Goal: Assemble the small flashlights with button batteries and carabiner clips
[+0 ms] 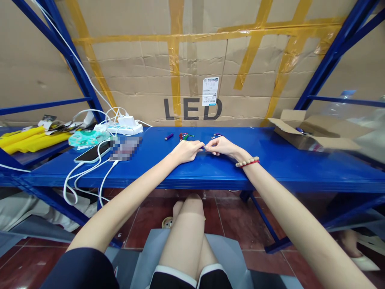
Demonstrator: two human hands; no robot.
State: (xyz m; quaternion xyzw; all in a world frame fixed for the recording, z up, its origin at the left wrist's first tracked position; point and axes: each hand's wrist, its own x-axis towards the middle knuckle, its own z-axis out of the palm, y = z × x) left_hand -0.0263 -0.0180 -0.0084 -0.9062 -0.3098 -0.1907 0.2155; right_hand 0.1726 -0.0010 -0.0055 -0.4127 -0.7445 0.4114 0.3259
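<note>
Close together over the blue tabletop (144, 162), my left hand (189, 151) and my right hand (221, 146) meet at a small dark blue pen piece (202, 147). My left fingers are wrapped round it, hiding most of its length. The thumb and fingertips of my right hand pinch at its light-coloured end; the exact part there is too small to make out. Just beyond the hands lie a few red and green pen pieces (185, 137). A purple-blue barrel (169, 137) lies apart to their left. More small pieces (217, 135) show behind my right hand.
On the left are a phone (94, 152) with white cables, a power strip (128, 128), a teal packet (87, 138) and yellow packages (33, 138). An open cardboard box (303, 132) stands at the right. A large carton (144, 76) rises behind, between blue posts.
</note>
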